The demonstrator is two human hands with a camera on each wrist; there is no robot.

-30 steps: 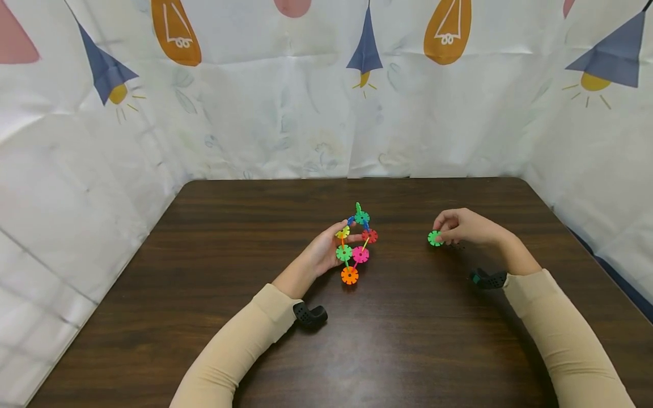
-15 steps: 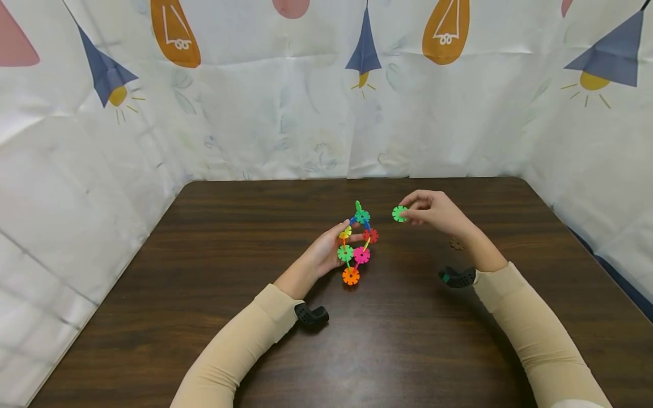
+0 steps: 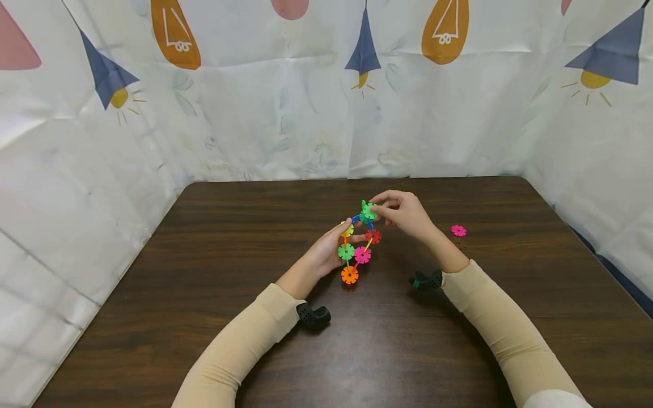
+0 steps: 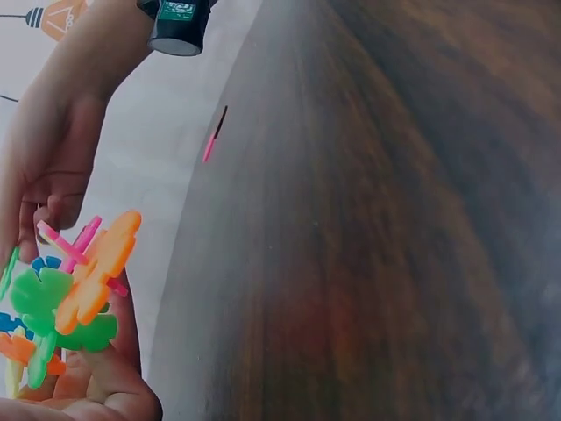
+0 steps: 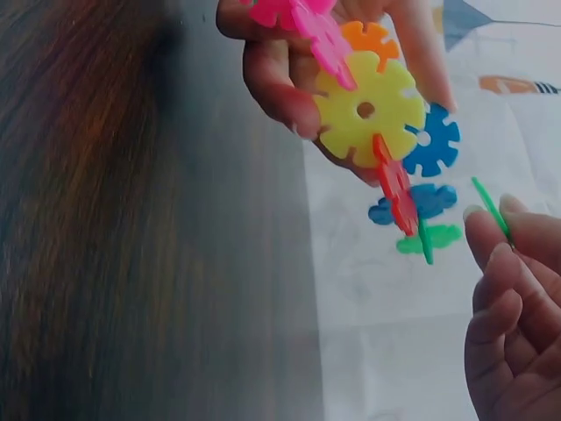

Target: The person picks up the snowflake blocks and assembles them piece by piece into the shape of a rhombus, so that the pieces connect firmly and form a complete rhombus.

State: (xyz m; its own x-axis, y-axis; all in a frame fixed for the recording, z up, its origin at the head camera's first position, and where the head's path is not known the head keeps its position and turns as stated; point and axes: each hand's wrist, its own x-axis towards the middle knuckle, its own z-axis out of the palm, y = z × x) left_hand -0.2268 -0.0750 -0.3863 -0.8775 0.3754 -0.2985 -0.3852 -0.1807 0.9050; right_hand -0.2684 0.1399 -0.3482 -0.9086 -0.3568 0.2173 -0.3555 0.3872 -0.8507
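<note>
My left hand [image 3: 322,254] holds a ring of interlocking notched plastic discs, tilted above the table. Its orange disc [image 3: 349,278] hangs lowest; pink, red, yellow, blue and green ones make up the rest. Between the thumb and finger of my right hand [image 3: 408,217] is a loose green notched disc [image 3: 370,212], overlapping the ring's top in the head view. Seen from the right wrist, that disc is edge-on, a small gap from the ring's end, where a green disc [image 5: 445,237] sticks out. The left wrist view shows the ring's orange and green discs up close.
A single pink disc [image 3: 458,230] lies on the dark wooden table [image 3: 245,238], right of the hands. A white printed curtain [image 3: 316,130] hangs behind the table and at its sides. Each wrist carries a black strap-like device [image 3: 313,315].
My right hand has carried the green disc leftward, from the table's right side to the ring's top. The pink disc now shows on the table. My left hand stays almost still.
</note>
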